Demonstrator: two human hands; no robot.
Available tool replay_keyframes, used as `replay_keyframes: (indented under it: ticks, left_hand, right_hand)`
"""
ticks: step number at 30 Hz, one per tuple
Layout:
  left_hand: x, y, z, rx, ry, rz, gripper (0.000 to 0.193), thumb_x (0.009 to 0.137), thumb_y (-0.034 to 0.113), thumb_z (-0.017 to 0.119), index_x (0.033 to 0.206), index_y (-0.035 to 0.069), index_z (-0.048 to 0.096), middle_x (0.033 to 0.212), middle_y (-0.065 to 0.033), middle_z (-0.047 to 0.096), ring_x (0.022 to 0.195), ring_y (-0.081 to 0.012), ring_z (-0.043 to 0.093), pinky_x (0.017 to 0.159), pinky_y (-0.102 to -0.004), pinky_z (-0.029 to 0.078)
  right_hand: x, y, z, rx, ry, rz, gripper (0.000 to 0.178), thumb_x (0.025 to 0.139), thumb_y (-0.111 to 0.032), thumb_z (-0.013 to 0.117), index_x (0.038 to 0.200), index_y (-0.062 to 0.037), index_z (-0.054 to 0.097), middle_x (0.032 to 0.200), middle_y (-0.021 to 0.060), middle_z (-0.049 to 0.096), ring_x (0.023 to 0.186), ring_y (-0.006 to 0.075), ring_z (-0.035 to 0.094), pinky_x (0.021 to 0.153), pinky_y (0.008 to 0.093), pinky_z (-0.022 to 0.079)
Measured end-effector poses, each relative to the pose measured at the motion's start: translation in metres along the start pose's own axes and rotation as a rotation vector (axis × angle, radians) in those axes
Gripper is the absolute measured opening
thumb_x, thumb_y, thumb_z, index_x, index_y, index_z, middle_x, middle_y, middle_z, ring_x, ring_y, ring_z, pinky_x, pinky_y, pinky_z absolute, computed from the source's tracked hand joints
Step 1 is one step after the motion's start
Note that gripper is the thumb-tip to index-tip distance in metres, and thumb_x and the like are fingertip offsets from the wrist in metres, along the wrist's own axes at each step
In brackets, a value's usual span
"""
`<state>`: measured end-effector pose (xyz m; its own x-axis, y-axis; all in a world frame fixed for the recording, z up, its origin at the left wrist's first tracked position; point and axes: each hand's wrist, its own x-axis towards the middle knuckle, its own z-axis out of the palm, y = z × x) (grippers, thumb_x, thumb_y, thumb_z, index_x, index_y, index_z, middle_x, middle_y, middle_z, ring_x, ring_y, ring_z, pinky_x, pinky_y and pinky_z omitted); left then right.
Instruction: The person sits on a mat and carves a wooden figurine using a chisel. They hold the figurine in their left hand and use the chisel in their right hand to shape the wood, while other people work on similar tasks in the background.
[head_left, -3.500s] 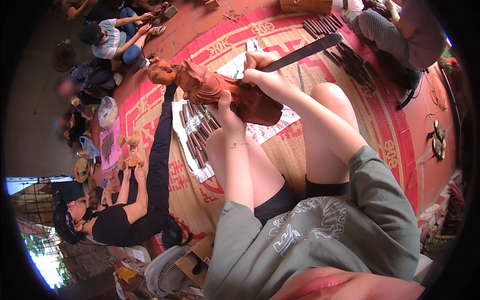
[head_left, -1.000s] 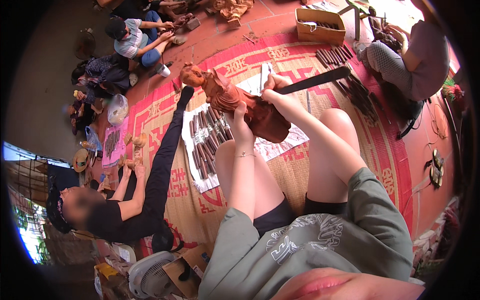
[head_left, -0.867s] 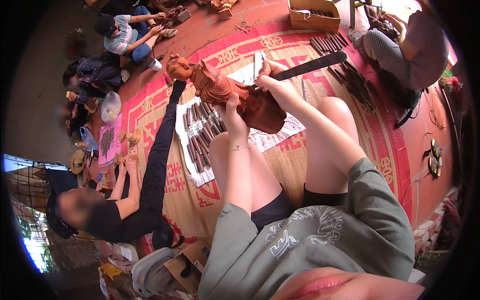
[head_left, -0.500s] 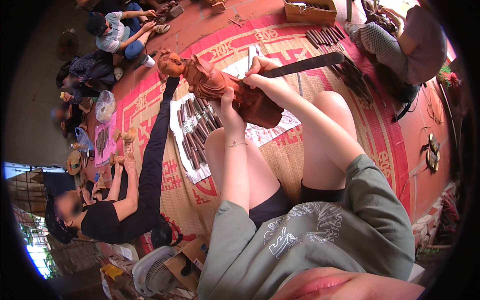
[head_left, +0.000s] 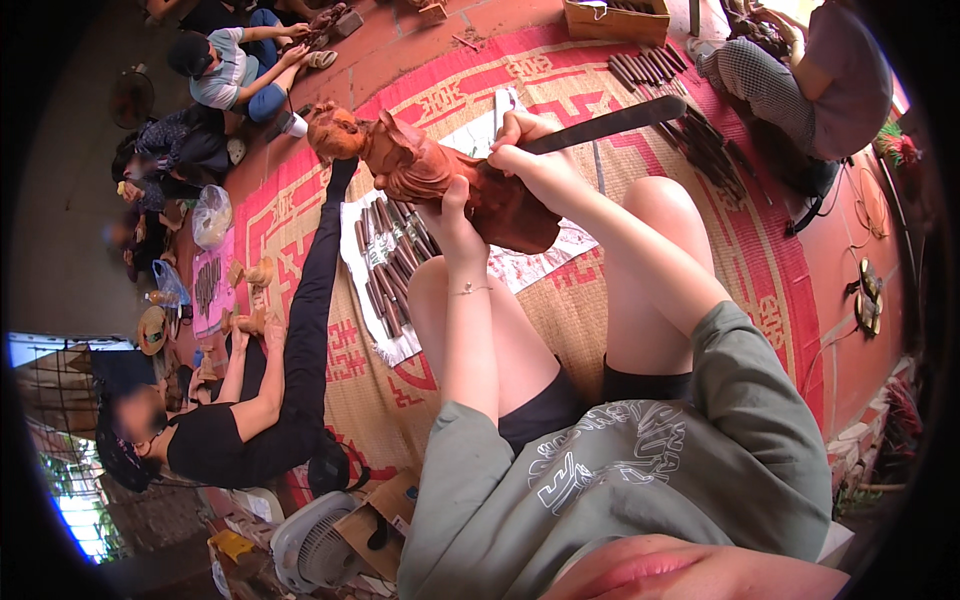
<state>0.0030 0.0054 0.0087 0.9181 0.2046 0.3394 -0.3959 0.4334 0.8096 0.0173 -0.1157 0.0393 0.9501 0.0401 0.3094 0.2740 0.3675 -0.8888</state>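
A reddish-brown carved wooden figurine [head_left: 425, 168] lies tilted above my knees, its round head toward the upper left and its broad base toward the right. My left hand [head_left: 458, 228] is wrapped round its lower body from below, thumb along the near side. In my right hand [head_left: 530, 150] is a long, dark, flat-handled carving tool [head_left: 625, 122], gripped close to the figurine. The handle sticks out to the right. My fingers hide the working end of the tool, which meets or nearly meets the wood.
Rows of wooden-handled tools lie on a white cloth [head_left: 408, 345] and on the patterned mat [head_left: 370, 430]. A cardboard box [head_left: 615, 22] stands at the far edge. One co-worker in black [head_left: 225, 430] sits at left with a leg stretched out; a fan [head_left: 312, 540] stands lower left.
The figurine has shifted very slightly left, its head tipping a little. Both my hands keep their grips. At upper right, the co-worker's body and arms have moved a little.
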Motion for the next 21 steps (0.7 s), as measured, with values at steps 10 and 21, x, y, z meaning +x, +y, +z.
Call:
replay_keyframes:
  ticks: [10, 21]
  left_hand:
    - [-0.001, 0.003, 0.003, -0.016, -0.022, -0.017, 0.061, 0.078, 0.025, 0.065, 0.127, 0.003, 0.037, 0.119, -0.0088, 0.046, 0.107, -0.0194, 0.048, 0.093, -0.0346, 0.04]
    - [-0.003, -0.001, 0.001, 0.03, 0.0, -0.027, 0.061, 0.078, 0.024, 0.066, 0.127, 0.003, 0.037, 0.119, -0.0076, 0.046, 0.106, -0.0182, 0.049, 0.091, -0.0328, 0.041]
  right_hand:
    - [-0.002, 0.006, -0.007, -0.104, 0.025, -0.067, 0.017, 0.072, -0.003, 0.057, 0.066, -0.0054, 0.041, 0.063, -0.0036, 0.044, 0.06, 0.0039, 0.04, 0.053, 0.022, 0.034]
    - [0.002, 0.014, -0.006, -0.177, 0.011, -0.188, 0.021, 0.07, -0.002, 0.055, 0.06, -0.005, 0.036, 0.058, -0.0036, 0.038, 0.056, 0.0043, 0.034, 0.049, 0.0234, 0.029]
